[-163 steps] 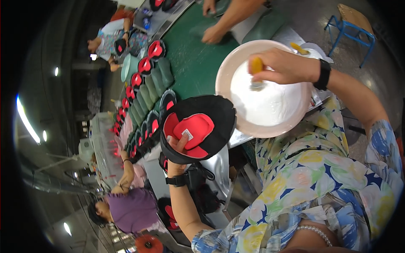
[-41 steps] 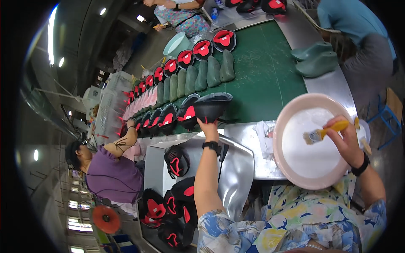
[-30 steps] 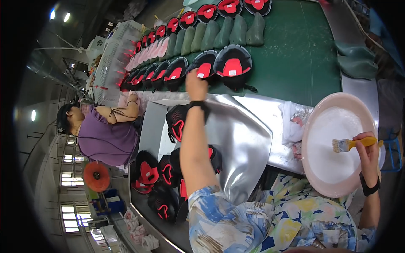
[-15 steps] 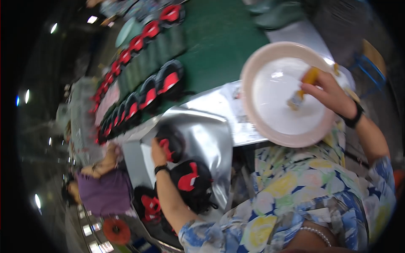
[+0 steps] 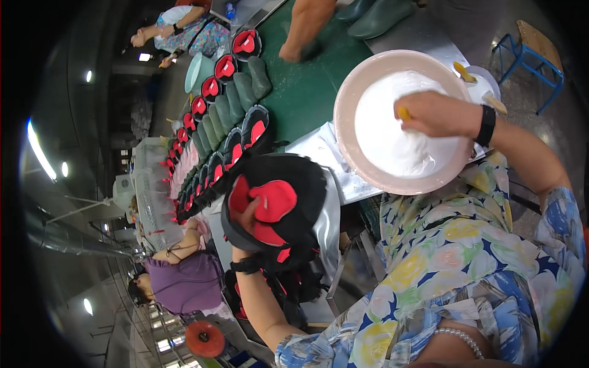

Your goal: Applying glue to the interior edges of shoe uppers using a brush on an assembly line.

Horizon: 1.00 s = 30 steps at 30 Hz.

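My left hand (image 5: 248,218) grips a black shoe upper (image 5: 307,184) with a red lining, fingers partly hidden in its opening. The upper is held up over a metal tray (image 5: 329,227) where more black and red uppers (image 5: 294,287) lie piled. My right hand (image 5: 438,114) is closed around a brush with a yellow handle (image 5: 403,113), over a round pinkish basin (image 5: 345,116). White liquid (image 5: 386,147) fills much of the basin. The brush's bristles are hidden, seemingly down in the liquid.
Rows of black and red uppers (image 5: 254,127) and grey-green shoe lasts (image 5: 244,89) stand on a green table (image 5: 291,92). A co-worker's arm (image 5: 310,24) reaches over its far side. Someone in purple (image 5: 184,279) works at the left. A blue-legged stool (image 5: 540,46) stands at the right.
My left hand has lifted an upper from the tray toward me. My right hand has moved left within the basin, its brush lower. A co-worker's arm has come in at the top.
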{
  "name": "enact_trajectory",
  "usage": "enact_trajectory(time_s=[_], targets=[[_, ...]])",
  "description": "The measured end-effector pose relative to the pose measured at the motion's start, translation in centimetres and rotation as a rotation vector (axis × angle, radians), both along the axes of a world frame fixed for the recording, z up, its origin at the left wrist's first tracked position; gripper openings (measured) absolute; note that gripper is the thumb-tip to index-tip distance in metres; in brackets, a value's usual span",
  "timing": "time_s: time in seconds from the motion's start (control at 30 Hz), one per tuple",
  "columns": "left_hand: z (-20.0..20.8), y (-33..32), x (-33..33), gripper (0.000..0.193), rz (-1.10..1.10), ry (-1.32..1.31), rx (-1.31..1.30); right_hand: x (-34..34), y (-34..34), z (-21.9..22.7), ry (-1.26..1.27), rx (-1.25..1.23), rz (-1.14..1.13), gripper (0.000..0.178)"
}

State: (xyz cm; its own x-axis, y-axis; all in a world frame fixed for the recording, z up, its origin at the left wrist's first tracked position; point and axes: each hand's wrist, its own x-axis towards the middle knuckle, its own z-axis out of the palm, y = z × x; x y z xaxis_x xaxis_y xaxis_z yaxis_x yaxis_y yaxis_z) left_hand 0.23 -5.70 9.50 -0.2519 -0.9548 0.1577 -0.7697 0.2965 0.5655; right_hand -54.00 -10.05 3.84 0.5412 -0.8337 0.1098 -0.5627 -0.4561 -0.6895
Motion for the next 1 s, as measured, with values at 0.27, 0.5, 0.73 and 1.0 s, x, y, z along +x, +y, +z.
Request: enact_trajectory(time_s=[0.27, 0.5, 0.73, 1.0], targets=[[-0.3, -5.3, -14.9, 0.031, -0.046, 0.604, 0.421, -0.5, -2.0, 5.2, -0.666, -0.294, 0.097, 0.021], [0.6, -3.8, -22.4, 0.024, 0.120, 1.007, 0.228, -1.6, 0.1, 5.0, -0.438, -0.236, -0.330, 0.038], [-2.3, -4.5, -24.2, 0.033, 0.261, 0.992, -0.080, 0.6, 1.1, 3.1, -0.802, 0.158, -0.506, 0.037], [-1.7, -4.3, -25.3, 0.039, 0.054, 0.495, -0.591, 3.0, 2.6, 1.8, -0.878, 0.333, -0.459, 0.038]])
